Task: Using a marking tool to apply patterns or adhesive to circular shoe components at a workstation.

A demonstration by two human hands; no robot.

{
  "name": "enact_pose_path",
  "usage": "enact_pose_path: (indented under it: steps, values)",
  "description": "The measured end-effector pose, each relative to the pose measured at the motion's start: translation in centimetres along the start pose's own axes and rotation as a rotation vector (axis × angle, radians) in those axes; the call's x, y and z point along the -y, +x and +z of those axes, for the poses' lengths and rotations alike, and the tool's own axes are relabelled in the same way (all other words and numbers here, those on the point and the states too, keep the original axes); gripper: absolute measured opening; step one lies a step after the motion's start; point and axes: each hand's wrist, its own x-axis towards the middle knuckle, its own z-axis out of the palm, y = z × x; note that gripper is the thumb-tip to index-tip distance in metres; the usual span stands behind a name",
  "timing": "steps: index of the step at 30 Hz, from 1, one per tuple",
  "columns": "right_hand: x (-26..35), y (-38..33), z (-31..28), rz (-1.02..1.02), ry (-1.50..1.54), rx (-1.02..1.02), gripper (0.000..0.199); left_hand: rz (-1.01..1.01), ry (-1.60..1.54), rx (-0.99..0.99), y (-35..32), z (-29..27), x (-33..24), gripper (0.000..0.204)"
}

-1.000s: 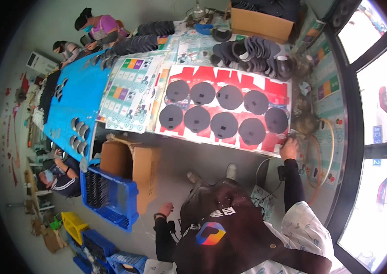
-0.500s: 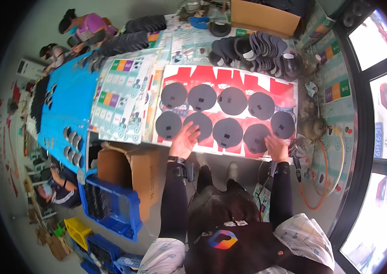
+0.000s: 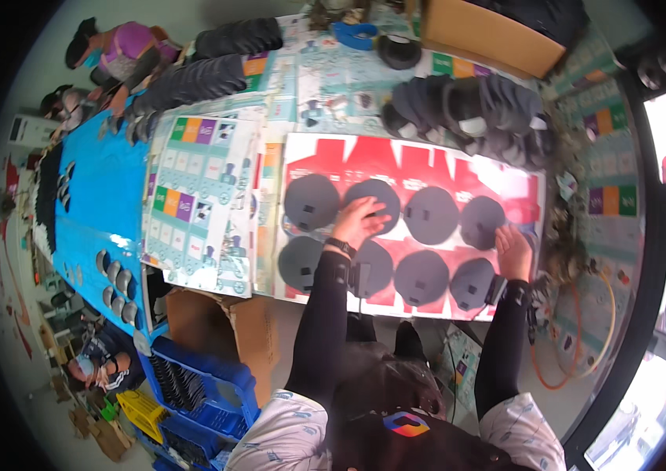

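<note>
Flat dark grey round discs, each with a small black rectangular patch, lie in two rows on a red and white printed board (image 3: 333,157). My left hand (image 3: 360,220) is open, fingers spread over the near right part of a back-row disc (image 3: 370,191). To the right, my right hand (image 3: 514,250) has its fingers loosely stretched beside the right edge of another back-row disc (image 3: 480,223). It seems to hold nothing. My left wrist and its strap partly cover a front-row disc (image 3: 374,271). Whether a disc lies behind my right hand cannot be made out.
Stacks of dark curved pieces (image 3: 466,106) stand behind the board, near a cardboard box (image 3: 494,35). Left are printed sheets (image 3: 199,196) and a blue table (image 3: 105,204) with people around it. Blue crates (image 3: 242,385) stand lower left; an orange hose (image 3: 541,369) hangs right.
Both hands have moved from the front row of discs to the back row. The view has shifted, so the board appears lower and larger.
</note>
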Motion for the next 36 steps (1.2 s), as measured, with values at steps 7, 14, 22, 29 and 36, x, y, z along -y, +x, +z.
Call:
enact_pose_path:
  steps: [7,14,22,29,36]
  values:
    - [-4.0,-0.2,10.0,-0.012,-0.243,0.485,0.038,0.474,0.169,0.019,-2.2,-11.6,-6.5,0.04]
    - [-7.6,-4.8,7.9,0.612,-0.694,0.662,0.043,0.105,-0.403,0.101,-12.3,-15.6,0.2,0.038]
    - [-2.1,-2.9,-5.9,-0.095,-1.257,0.565,0.03,0.376,-0.047,0.126,-24.8,-9.9,3.3,0.037]
    - [3.2,-12.1,-16.4,-0.777,-2.181,-0.266,0.083,0.275,-0.034,-0.253,-40.7,-9.9,15.7,0.039]
    - [2.6,-16.2,-16.2,-1.042,-2.111,-0.354,0.069,0.264,-0.133,-0.45,-48.7,-7.7,25.8,0.039]
